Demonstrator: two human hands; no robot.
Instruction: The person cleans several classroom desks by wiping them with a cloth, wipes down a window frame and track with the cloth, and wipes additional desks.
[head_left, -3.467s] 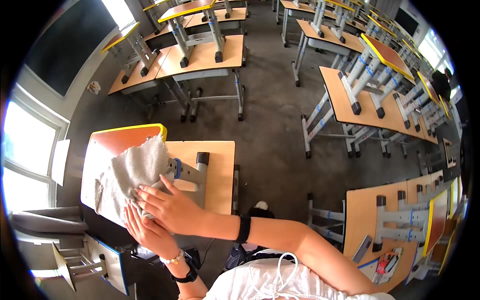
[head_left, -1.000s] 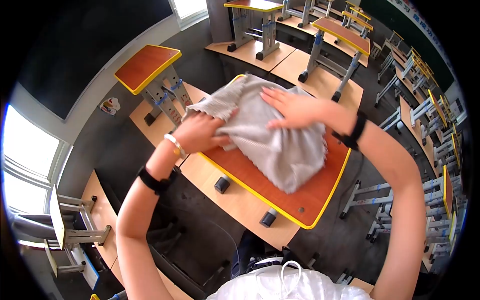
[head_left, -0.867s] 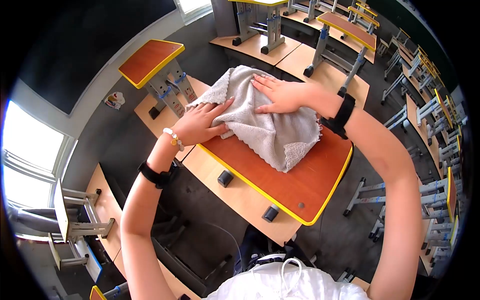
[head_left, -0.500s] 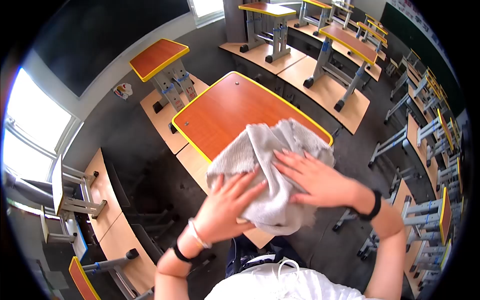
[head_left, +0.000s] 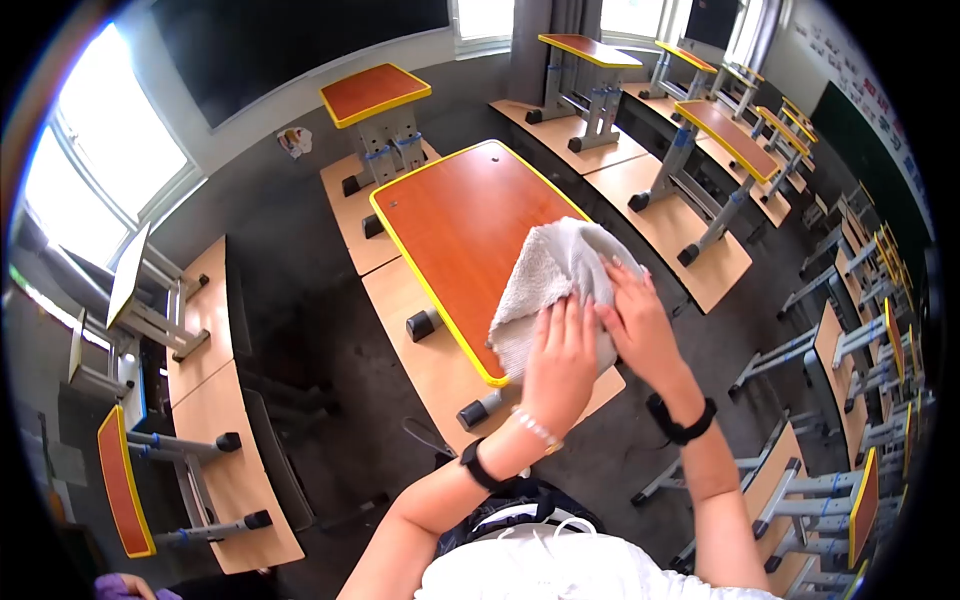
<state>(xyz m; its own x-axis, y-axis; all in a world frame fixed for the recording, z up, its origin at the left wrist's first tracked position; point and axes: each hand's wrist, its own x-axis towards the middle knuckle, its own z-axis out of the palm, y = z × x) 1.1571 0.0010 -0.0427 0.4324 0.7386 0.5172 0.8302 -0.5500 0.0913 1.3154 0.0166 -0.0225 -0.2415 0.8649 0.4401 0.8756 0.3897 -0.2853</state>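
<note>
A light grey cloth (head_left: 548, 262) lies bunched over the near right part of a red-brown stool seat (head_left: 455, 225) with yellow edging. My left hand (head_left: 562, 350) rests on the near side of the cloth, fingers straight and close together. Just right of it, my right hand (head_left: 640, 322) lies over the cloth's right side, fingers extended and thumb toward the left hand. Both hands press from above, touching or nearly so. The stool stands upright on a light wood desk (head_left: 395, 295), its black feet showing at the left. Cloth and hands hide the seat's near right corner.
Another stool (head_left: 375, 92) stands on a desk ahead. More stools (head_left: 725, 135) stand on desks to the right. At left, a stool (head_left: 125, 480) lies on its side on a desk (head_left: 235, 480). Another person's hand and purple sleeve (head_left: 110, 588) show at bottom left.
Both hands have come closer together, and the cloth is more bunched, its spread smaller. The left hand's fingers have closed up side by side. The view has shifted, showing more of the seat.
</note>
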